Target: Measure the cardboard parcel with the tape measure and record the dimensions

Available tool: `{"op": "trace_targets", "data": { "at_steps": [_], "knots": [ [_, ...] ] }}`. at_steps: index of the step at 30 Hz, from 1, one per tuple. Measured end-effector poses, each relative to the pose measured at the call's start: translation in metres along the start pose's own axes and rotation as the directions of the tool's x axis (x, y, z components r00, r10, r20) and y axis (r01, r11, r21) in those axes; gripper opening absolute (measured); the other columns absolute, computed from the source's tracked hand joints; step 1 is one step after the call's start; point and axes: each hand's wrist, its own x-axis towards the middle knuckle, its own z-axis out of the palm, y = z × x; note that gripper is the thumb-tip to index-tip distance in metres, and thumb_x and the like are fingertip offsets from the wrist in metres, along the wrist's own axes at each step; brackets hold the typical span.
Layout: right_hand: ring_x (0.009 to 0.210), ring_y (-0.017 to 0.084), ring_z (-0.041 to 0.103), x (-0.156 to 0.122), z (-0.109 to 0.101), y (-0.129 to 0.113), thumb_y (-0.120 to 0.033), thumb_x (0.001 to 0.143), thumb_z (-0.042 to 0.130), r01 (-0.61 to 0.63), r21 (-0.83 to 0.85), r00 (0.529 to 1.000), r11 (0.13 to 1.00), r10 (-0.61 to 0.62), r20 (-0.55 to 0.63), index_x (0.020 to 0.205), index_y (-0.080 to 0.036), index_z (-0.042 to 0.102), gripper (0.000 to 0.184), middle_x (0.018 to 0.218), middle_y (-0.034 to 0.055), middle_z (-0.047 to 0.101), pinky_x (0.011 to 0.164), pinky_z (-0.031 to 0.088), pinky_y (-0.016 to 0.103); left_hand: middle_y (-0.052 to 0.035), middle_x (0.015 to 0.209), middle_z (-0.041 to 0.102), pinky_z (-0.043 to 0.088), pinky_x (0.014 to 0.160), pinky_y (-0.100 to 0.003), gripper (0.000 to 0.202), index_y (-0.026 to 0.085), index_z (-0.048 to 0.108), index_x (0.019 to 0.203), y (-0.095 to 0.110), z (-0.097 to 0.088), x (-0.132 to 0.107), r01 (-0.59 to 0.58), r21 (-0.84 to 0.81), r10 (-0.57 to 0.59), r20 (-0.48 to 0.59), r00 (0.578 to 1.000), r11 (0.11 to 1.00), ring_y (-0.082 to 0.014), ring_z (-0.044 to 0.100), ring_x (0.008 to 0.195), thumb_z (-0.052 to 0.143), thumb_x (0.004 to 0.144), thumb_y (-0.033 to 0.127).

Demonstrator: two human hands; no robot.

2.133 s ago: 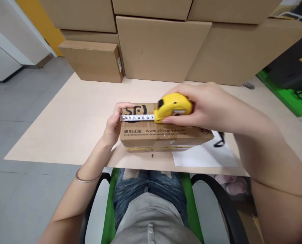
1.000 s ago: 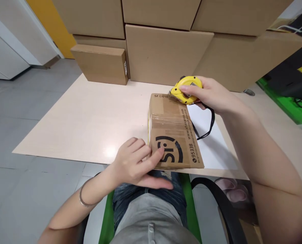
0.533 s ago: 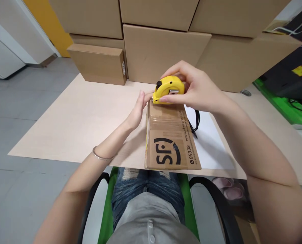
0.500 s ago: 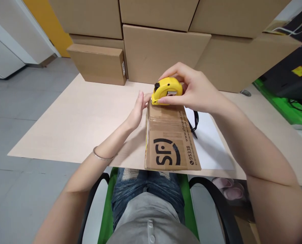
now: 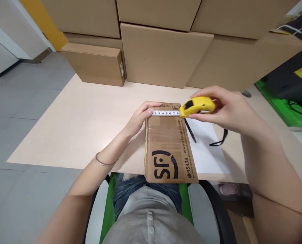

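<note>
A brown cardboard box with black "SF" printing lies at the table's front edge, its near end jutting slightly past it. My right hand is closed round a yellow tape measure, just beyond the box's right edge. White blade stretches across the far part of the box, figures up to 8 showing. My left hand pinches the blade's end at the box's left edge, with fingers over the top; the end hook is hidden. A black wrist strap dangles from the tape measure.
White paper and a black pen lie right of the box. Large cardboard boxes stand stacked along the table's back, with a smaller carton in front at left. A green tray is at far right.
My right hand has drawn the tape measure rightward, pulling the blade out across the box. The left hand has moved its fingers onto the blade's end. The box's near end has shifted slightly toward me.
</note>
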Motion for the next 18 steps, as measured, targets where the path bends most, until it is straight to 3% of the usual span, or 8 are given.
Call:
{"op": "trace_targets", "data": {
  "at_steps": [5, 14, 18],
  "knots": [
    [0.099, 0.028, 0.076, -0.018, -0.004, 0.019, -0.046, 0.078, 0.091, -0.083, 0.108, 0.995, 0.991, 0.089, -0.052, 0.115, -0.036, 0.076, 0.041, 0.119, 0.0010, 0.078, 0.083, 0.065, 0.044, -0.0048, 0.133, 0.076, 0.052, 0.115, -0.045, 0.031, 0.027, 0.075, 0.118, -0.004, 0.000, -0.002, 0.041, -0.062, -0.042, -0.013, 0.999, 0.997, -0.0255, 0.069, 0.129, 0.065, 0.097, 0.049],
    [0.090, 0.027, 0.072, -0.010, -0.004, 0.007, -0.047, 0.079, 0.091, -0.106, 0.055, 0.994, 0.993, 0.107, -0.008, 0.118, -0.034, 0.077, 0.044, 0.111, 0.0034, 0.078, 0.080, 0.058, 0.043, -0.0046, 0.128, 0.079, 0.052, 0.114, -0.046, 0.035, 0.031, 0.079, 0.114, -0.004, -0.002, -0.005, -0.017, -0.004, 0.016, -0.061, 0.998, 1.000, -0.0263, 0.070, 0.127, 0.061, 0.100, 0.057],
    [0.086, 0.026, 0.071, -0.007, -0.009, -0.005, -0.052, 0.078, 0.091, -0.112, 0.023, 0.994, 0.993, 0.112, -0.010, 0.116, -0.031, 0.077, 0.045, 0.105, 0.0035, 0.078, 0.074, 0.057, 0.040, -0.0049, 0.130, 0.078, 0.051, 0.117, -0.050, 0.052, 0.031, 0.077, 0.115, -0.003, 0.001, -0.007, -0.051, -0.011, 0.050, -0.050, 0.997, 0.999, -0.0287, 0.068, 0.131, 0.049, 0.101, 0.073]
  ]
}}
